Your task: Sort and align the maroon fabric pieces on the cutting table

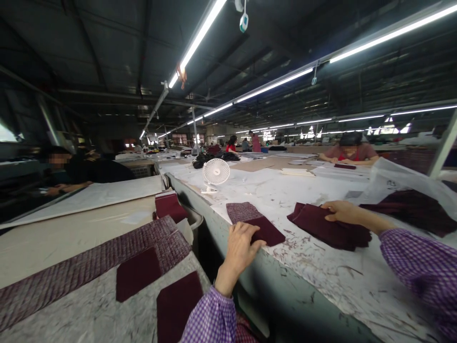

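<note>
My left hand [241, 250] rests at the near edge of a small fabric pile. Its thumb is spread from the curved fingers. The pile shows a speckled maroon-grey piece [243, 211] behind a plain maroon piece [267, 232]. To the right, my right hand [339, 211] lies over a loose stack of maroon fabric pieces [314, 226], with thumb and fingers pinched at its upper edge. How many layers it grips is hidden. Both stacks lie on the white-covered table [307, 267], which is strewn with dark threads and lint.
A white clip fan [216, 171] stands beyond the pile. Maroon fabric [410, 212] sits in clear plastic at right. On the left table are a striped knit strip [89, 264] and maroon pieces [139, 274], across a dark gap. A co-worker [350, 150] sits opposite; another [60, 171] is at left.
</note>
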A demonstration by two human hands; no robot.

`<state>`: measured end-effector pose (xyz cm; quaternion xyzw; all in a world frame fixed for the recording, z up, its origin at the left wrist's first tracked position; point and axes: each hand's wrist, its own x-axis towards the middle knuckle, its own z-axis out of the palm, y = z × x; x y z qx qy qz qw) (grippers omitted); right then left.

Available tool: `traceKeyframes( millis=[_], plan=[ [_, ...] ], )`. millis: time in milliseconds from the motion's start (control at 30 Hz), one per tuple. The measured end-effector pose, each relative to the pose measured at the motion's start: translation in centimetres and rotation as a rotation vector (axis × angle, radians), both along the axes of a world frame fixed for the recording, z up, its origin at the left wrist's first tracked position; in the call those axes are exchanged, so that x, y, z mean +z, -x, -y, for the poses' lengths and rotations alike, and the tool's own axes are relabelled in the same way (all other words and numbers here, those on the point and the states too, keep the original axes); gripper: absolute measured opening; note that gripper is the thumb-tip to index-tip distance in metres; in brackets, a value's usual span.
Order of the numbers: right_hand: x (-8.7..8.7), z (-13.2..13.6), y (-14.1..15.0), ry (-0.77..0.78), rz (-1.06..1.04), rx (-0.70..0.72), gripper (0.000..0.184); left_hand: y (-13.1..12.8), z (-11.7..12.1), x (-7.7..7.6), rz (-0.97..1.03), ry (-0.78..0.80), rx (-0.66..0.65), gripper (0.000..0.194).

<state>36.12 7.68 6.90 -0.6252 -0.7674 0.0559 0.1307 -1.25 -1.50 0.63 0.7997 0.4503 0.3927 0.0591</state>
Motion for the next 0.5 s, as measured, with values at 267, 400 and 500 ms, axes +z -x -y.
traceKeyframes(
  millis=[267, 400, 500],
  plan=[
    [0.4, -0.9, -0.7, -0.132, 0.123, -0.151, 0.038, -0.5, -1.2, -0.9, 0.304, 0.123, -0.005, 0.011],
    [0.7, -1.0, 0.1, -0.154, 0.098, -0.13, 0.034, -0.6, -2.3, -1.4, 0.593, 0.204, 0.084, 0.013],
    [0.2, -0.7, 0.0, -0.164, 0.05, -0.081, 0.033, -1.1, -2.6, -1.4, 0.581, 0.18, 0.071, 0.026]
  ],
)
